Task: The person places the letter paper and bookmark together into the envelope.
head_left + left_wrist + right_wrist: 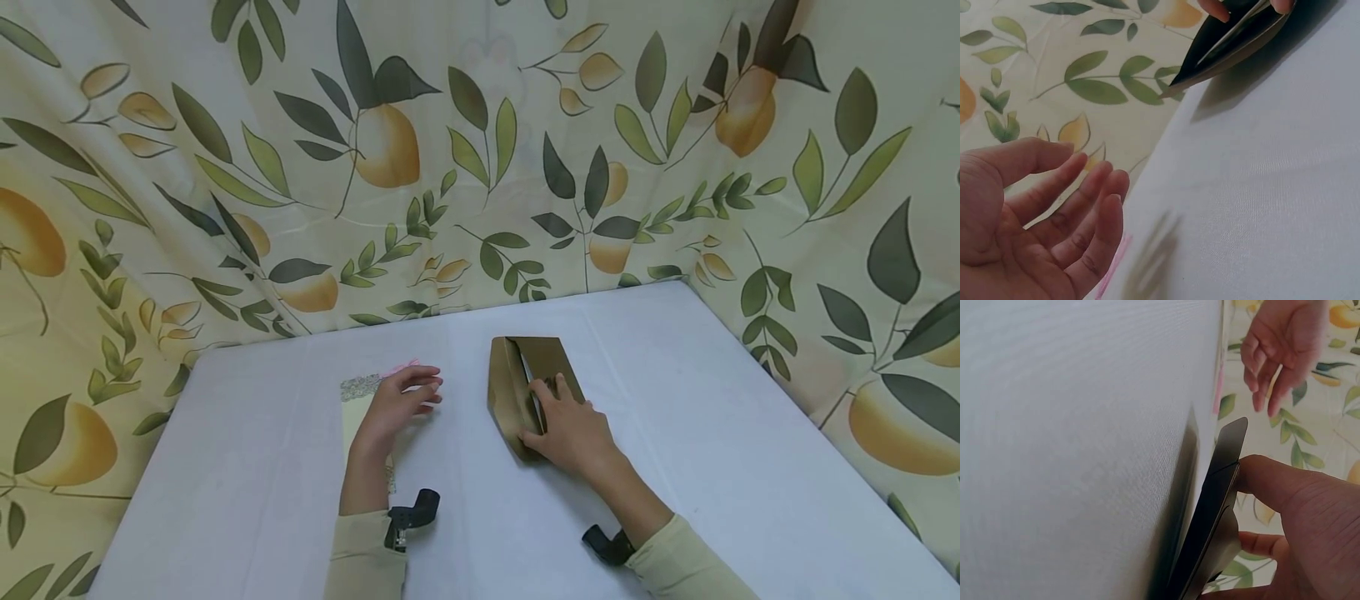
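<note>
Going by the head cam, the gold envelope is gripped on the table by the curled right hand; left wrist, left hand is held loosely curved, empty; right wrist, envelope's edge is thumbed, probably so it's spread.

Head looks down; nearer wrist views share envelope.

envelope: brown-gold | card: yellowish, apparently grey-speckled edge | tablecloth: white | curtain: cream, orange fruit, green leaves
</note>
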The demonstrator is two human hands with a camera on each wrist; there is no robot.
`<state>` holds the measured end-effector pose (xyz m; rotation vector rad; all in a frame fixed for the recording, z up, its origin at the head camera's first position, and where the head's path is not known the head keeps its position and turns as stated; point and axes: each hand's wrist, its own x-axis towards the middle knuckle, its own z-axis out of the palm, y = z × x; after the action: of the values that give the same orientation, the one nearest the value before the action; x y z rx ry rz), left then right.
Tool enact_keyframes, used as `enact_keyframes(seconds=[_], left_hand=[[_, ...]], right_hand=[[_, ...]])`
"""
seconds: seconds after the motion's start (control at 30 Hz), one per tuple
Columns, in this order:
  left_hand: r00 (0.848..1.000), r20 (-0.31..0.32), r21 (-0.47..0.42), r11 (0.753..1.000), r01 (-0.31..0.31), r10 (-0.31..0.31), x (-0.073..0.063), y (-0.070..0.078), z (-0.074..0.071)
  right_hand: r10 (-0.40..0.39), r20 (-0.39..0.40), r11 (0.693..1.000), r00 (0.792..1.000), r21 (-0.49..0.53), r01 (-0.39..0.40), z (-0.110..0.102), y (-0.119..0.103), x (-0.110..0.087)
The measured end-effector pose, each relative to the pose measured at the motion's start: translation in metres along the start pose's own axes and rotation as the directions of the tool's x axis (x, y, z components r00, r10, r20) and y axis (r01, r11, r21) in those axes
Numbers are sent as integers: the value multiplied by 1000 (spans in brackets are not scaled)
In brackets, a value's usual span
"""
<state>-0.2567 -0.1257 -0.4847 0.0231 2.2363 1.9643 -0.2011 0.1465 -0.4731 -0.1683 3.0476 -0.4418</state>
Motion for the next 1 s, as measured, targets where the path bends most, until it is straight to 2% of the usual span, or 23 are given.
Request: enact_keyframes(seconds=[0.37,0.7,1.0], left_hand=[[998,-53,1,1000,31,-31,-2,-5,-15],[996,-81,-64,997,43,-48,-7,-12,-37],[990,-128,-21,998,62,-64,-13,-10,-49]], right_hand=[[-3,-2,1000,1000,5,3,2,1,1],[-7,2,1000,1000,-4,7,3,0,0],[-1,13,1000,1000,0,1,1,1,0]])
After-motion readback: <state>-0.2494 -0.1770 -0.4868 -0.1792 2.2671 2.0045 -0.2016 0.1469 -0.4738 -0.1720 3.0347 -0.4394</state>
